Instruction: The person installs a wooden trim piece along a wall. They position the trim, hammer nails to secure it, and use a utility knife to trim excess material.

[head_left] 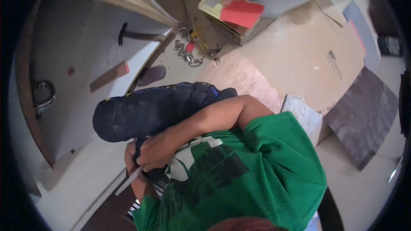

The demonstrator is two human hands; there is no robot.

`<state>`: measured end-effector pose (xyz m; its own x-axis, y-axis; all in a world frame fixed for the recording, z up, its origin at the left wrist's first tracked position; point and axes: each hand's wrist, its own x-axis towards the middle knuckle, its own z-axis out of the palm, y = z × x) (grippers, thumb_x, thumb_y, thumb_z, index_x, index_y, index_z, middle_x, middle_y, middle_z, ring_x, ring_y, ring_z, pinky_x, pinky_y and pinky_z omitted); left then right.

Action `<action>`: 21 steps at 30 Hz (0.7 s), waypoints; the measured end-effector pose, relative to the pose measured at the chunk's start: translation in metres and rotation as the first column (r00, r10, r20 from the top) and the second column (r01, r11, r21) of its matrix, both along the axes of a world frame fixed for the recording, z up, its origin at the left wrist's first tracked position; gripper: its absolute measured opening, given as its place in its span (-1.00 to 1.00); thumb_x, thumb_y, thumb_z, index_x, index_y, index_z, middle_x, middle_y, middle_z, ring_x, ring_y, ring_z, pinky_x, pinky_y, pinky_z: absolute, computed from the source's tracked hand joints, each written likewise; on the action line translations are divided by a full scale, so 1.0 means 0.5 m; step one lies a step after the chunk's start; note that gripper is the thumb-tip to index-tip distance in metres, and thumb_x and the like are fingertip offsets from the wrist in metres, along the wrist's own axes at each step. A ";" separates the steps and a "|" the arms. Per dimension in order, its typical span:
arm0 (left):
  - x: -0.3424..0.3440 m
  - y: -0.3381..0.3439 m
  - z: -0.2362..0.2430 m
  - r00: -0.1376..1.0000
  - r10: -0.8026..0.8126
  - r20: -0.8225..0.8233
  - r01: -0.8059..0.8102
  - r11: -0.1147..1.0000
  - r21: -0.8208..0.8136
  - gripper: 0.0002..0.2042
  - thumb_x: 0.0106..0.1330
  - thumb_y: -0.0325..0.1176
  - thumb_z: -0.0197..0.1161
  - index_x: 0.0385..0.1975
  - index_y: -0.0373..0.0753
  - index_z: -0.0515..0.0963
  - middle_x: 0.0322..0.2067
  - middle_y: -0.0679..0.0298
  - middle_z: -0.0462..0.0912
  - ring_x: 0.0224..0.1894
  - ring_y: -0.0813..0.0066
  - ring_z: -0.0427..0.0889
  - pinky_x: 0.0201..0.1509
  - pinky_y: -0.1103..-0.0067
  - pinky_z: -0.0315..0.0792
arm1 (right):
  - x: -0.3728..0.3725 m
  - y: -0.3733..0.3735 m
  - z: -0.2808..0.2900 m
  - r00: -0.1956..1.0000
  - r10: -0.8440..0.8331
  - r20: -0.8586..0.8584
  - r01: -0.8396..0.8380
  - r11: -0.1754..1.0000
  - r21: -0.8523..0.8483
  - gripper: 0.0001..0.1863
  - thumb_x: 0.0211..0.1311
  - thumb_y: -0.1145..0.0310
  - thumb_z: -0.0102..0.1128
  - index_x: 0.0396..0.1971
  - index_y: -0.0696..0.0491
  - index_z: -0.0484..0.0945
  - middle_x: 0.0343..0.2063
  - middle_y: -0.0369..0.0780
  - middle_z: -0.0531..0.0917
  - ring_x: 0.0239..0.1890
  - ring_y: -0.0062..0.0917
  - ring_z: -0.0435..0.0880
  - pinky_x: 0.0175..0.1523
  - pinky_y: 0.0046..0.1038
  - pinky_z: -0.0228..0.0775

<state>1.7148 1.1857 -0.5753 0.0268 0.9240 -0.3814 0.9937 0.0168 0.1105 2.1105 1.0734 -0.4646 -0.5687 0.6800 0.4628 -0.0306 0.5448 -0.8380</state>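
My right hand (158, 152) reaches across my body to beside my dark-clad leg (145, 111). Its fingers are closed, and a thin pale strip (128, 180) sticks out from them toward the lower left. The strip's kind does not show clearly. Close against the right hand, partly behind it, is my left hand (129, 156). Its fingers are mostly hidden, so whether it grips anything cannot be made out.
A brown board piece (109, 77) lies left, near a metal handle (46, 96). Beyond my leg are scattered metal tools (188, 49) and a container with a red sheet (242, 13). Large tan boards (299, 51) and a dark wood-grain panel (364, 117) lie right.
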 end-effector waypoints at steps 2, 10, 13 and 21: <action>-0.002 -0.022 0.009 0.999 0.023 -0.024 -0.023 1.000 -0.003 -0.82 0.25 -0.35 0.10 -0.28 -0.31 0.55 -0.30 0.03 0.62 -0.25 0.11 0.59 -0.15 0.29 0.45 | 0.020 0.013 -0.011 0.992 0.125 0.028 -0.123 0.990 -0.066 -0.66 0.31 0.20 0.00 -0.36 0.22 0.51 -0.45 0.10 0.62 -0.29 -0.03 0.64 -0.17 -0.07 0.44; -0.018 -0.081 0.032 0.994 0.051 -0.100 -0.048 0.998 0.030 -0.80 0.26 -0.34 0.08 -0.27 -0.31 0.55 -0.28 0.00 0.61 -0.21 0.07 0.58 -0.12 0.27 0.44 | -0.017 0.056 -0.026 0.949 0.316 -0.002 -0.310 0.931 -0.193 -0.64 0.38 0.17 -0.07 -0.28 0.23 0.45 -0.46 0.07 0.58 -0.30 -0.02 0.60 -0.14 -0.07 0.37; 0.009 -0.088 0.040 0.991 0.031 -0.127 -0.024 0.998 0.055 -0.80 0.26 -0.33 0.08 -0.26 -0.31 0.55 -0.27 -0.01 0.61 -0.20 0.05 0.57 -0.11 0.26 0.44 | -0.075 0.081 -0.040 0.958 0.287 -0.006 -0.285 0.948 -0.145 -0.66 0.38 0.19 -0.06 -0.30 0.22 0.44 -0.50 0.04 0.56 -0.35 -0.05 0.59 -0.19 -0.13 0.39; -0.019 -0.223 0.025 1.000 0.010 -0.006 -0.009 0.989 0.149 -0.78 0.27 -0.31 0.06 -0.25 -0.31 0.54 -0.24 -0.04 0.60 -0.17 0.00 0.56 -0.08 0.24 0.43 | -0.104 0.070 0.003 0.969 0.233 -0.084 -0.248 0.919 -0.307 -0.70 0.27 0.23 0.05 -0.31 0.22 0.41 -0.52 0.03 0.57 -0.41 -0.01 0.58 -0.26 -0.12 0.39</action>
<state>1.7052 1.0740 -0.5627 0.0156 0.9707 -0.2397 0.9944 0.0101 0.1055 2.0583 1.1086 -0.4633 -0.7168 0.6395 0.2780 -0.1692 0.2273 -0.9590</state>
